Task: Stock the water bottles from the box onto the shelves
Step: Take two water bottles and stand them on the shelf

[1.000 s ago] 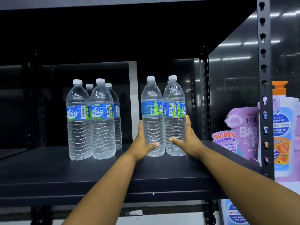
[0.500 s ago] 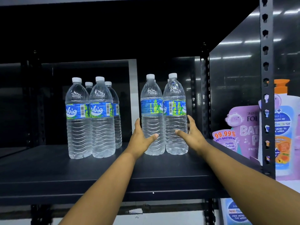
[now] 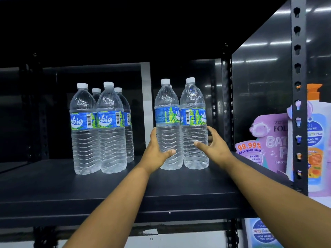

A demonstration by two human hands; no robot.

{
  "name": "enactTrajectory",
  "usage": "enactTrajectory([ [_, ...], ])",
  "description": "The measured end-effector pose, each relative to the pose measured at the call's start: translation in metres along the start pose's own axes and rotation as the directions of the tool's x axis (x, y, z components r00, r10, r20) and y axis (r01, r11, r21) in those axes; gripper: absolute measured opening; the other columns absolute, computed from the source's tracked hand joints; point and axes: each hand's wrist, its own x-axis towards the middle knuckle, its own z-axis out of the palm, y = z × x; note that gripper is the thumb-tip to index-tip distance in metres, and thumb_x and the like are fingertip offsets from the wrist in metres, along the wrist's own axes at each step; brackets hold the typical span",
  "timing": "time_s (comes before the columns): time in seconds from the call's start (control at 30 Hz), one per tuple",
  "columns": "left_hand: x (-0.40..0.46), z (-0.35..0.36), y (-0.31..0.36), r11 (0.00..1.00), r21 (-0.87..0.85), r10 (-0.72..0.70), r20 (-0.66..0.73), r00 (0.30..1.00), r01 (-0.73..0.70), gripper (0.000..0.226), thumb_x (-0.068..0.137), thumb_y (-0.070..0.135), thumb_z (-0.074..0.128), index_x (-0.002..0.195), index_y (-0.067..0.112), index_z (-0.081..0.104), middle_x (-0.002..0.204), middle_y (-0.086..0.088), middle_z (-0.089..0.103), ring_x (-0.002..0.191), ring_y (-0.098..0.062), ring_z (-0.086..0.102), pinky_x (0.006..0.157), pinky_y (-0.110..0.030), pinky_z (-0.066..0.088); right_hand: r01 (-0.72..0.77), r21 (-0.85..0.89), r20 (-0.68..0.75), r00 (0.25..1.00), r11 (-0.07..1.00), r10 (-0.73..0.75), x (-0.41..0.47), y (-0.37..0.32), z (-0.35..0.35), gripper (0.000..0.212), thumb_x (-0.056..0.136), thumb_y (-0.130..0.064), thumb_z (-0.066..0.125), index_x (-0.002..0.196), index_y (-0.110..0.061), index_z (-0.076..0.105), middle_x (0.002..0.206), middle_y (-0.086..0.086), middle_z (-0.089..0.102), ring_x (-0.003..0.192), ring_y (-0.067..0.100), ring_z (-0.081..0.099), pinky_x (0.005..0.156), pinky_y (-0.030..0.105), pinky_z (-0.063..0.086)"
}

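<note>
Between your grips stand two water bottles (image 3: pixel 181 140) of clear, glossy plastic with rippled lower walls, shiny printed labels and matt white caps. Under them the shelf (image 3: pixel 125 185) looks like smooth, matt black metal. Right of your right grip, the side panel (image 3: pixel 259 86) is glossy, mirroring ceiling lights.

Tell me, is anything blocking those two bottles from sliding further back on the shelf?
Possibly: a cap peeks out behind the left bottle, so another may stand behind it. Behind the right bottle, nothing shows.
</note>
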Motion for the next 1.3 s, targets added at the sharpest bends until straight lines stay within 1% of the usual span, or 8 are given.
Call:
enactTrajectory([
  [0.1, 0.0006, -0.002, -0.0016, 0.998, -0.045, -0.032, 0.044, 0.999, 0.034, 0.1, 0.084, 0.023, 0.076, 0.153, 0.034, 0.004, 0.133, 0.022, 0.047, 0.126, -0.004, 0.045, 0.108, -0.029, 0.035, -0.01, -0.021, -0.015, 1.0, 1.0, 0.01, -0.0004, 0.0016, -0.0025, 0.079, 0.077, -0.035, 0.081, 0.143, -0.03, 0.038, 0.113, -0.008, 0.065, 0.114, 0.015, 0.058, 0.1, 0.041, 0.049],
  [0.2, 0.0, -0.0004, 0.0001, 0.997, -0.058, -0.046, 0.055, 0.997, 0.049, 0.099, 0.086, 0.02, 0.073, 0.153, 0.033, 0.001, 0.124, 0.033, 0.04, 0.123, 0.005, 0.037, 0.103, -0.021, 0.03, -0.009, -0.024, -0.016, 1.0, 1.0, 0.009, -0.0015, 0.0014, -0.004, 0.08, 0.076, -0.036, 0.081, 0.143, -0.03, 0.037, 0.113, -0.006, 0.064, 0.114, 0.016, 0.058, 0.099, 0.04, 0.049],
  [0.37, -0.0005, 0.0029, -0.0007, 1.0, -0.006, -0.005, -0.029, 1.0, 0.005, 0.107, 0.076, 0.038, 0.08, 0.152, 0.035, 0.004, 0.149, 0.007, 0.037, 0.138, -0.01, 0.034, 0.115, -0.035, 0.029, -0.021, 0.014, 0.034, 0.999, 1.0, 0.02, -0.0003, -0.0006, 0.0005, 0.087, 0.073, -0.039, 0.079, 0.144, -0.039, 0.029, 0.121, -0.011, 0.065, 0.116, 0.012, 0.059, 0.105, 0.043, 0.045],
  [0.47, 0.0, 0.0019, 0.0001, 1.0, 0.002, 0.006, -0.018, 1.0, -0.006, 0.104, 0.079, 0.033, 0.079, 0.152, 0.034, 0.005, 0.148, 0.008, 0.041, 0.136, -0.009, 0.038, 0.115, -0.038, 0.031, -0.012, 0.021, 0.067, 0.998, 1.0, 0.01, 0.0012, 0.003, 0.0014, 0.089, 0.07, -0.039, 0.078, 0.143, -0.043, 0.027, 0.121, -0.014, 0.065, 0.113, 0.009, 0.062, 0.105, 0.043, 0.045],
  [0.77, -0.0013, 0.0011, 0.0038, 1.0, -0.028, 0.005, 0.041, 0.999, -0.004, 0.095, 0.086, 0.023, 0.073, 0.153, 0.034, 0.006, 0.129, 0.031, 0.041, 0.127, 0.003, 0.037, 0.102, -0.019, 0.03, 0.012, 0.005, 0.015, 1.0, 1.0, -0.012, -0.0024, -0.0015, 0.0001, 0.083, 0.08, -0.023, 0.079, 0.146, -0.028, 0.028, 0.123, -0.01, 0.06, 0.111, 0.007, 0.056, 0.095, 0.025, 0.04],
  [0.93, -0.0004, 0.0037, 0.0007, 1.0, 0.017, 0.02, -0.024, 1.0, -0.02, 0.11, 0.079, 0.034, 0.079, 0.154, 0.031, -0.002, 0.152, 0.005, 0.028, 0.141, -0.01, 0.026, 0.114, -0.028, 0.022, 0.017, 0.048, 0.045, 0.999, 0.999, -0.019, -0.0009, -0.0013, 0.0007, 0.082, 0.082, -0.017, 0.074, 0.144, -0.041, 0.026, 0.117, -0.022, 0.061, 0.114, 0.007, 0.059, 0.105, 0.036, 0.043],
  [1.17, 0.0018, -0.0001, -0.0012, 0.999, -0.033, -0.005, 0.059, 0.998, 0.007, 0.101, 0.085, 0.022, 0.075, 0.153, 0.038, 0.001, 0.125, 0.033, 0.043, 0.126, -0.002, 0.044, 0.107, -0.027, 0.035, 0.039, 0.02, 0.021, 0.999, 0.999, -0.04, -0.0033, -0.0025, -0.0023, 0.087, 0.081, -0.023, 0.078, 0.148, -0.037, 0.024, 0.115, -0.022, 0.061, 0.104, -0.004, 0.057, 0.102, 0.032, 0.045],
  [1.3, -0.0015, 0.0018, 0.0052, 0.998, -0.062, -0.026, 0.069, 0.997, 0.03, 0.101, 0.088, 0.021, 0.072, 0.152, 0.037, -0.004, 0.131, 0.028, 0.036, 0.125, 0.004, 0.033, 0.104, -0.022, 0.03, 0.038, 0.029, 0.016, 0.999, 0.999, -0.039, -0.0035, -0.0028, -0.0034, 0.09, 0.079, -0.024, 0.08, 0.148, -0.036, 0.023, 0.117, -0.018, 0.06, 0.107, 0.001, 0.057, 0.1, 0.031, 0.044],
])
